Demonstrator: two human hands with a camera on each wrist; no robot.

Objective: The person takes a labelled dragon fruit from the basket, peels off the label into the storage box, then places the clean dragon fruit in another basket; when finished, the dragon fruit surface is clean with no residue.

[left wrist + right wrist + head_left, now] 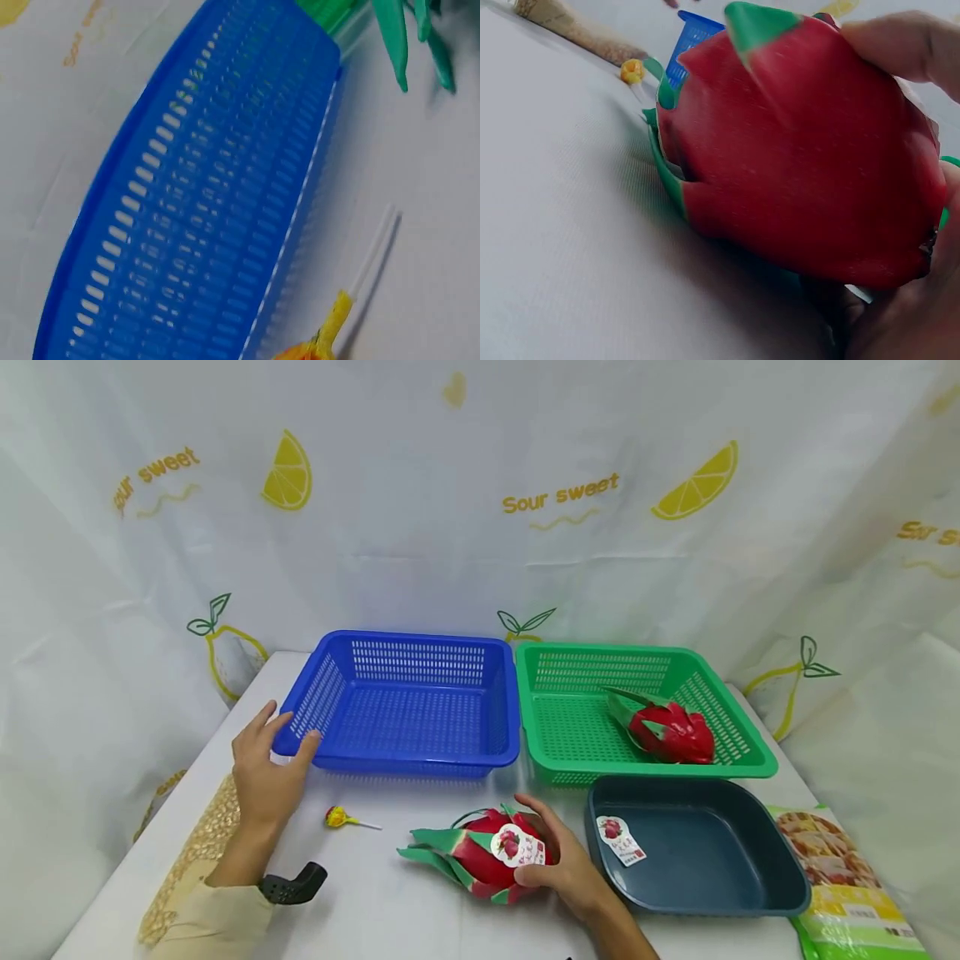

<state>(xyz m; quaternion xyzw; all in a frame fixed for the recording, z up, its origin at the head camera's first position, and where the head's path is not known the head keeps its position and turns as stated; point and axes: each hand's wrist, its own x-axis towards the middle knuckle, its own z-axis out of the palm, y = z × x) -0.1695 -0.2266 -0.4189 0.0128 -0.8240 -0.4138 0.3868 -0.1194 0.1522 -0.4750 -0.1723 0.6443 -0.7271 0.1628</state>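
Dragon fruit (478, 860) is shown at the lower centre of the frame, its long axis laid roughly across, green tips pointed left. Of the 2 hands, the right hand (568, 864) is nearer: the fruit's blunt right end is gripped, fingers curved along the far side, thumb on the near. At centre left, the left hand (266, 781) is held with fingers parted, nothing gripped, beside the blue basket (408, 767); contact with its rim cannot be told.

Right hand (564, 860), cropped in right wrist view; dragon fruit (478, 864), fine print of its label (517, 846) illegible; lollipop (336, 313), head truncated in left wrist view; snack packet (862, 914), cut off below in head view
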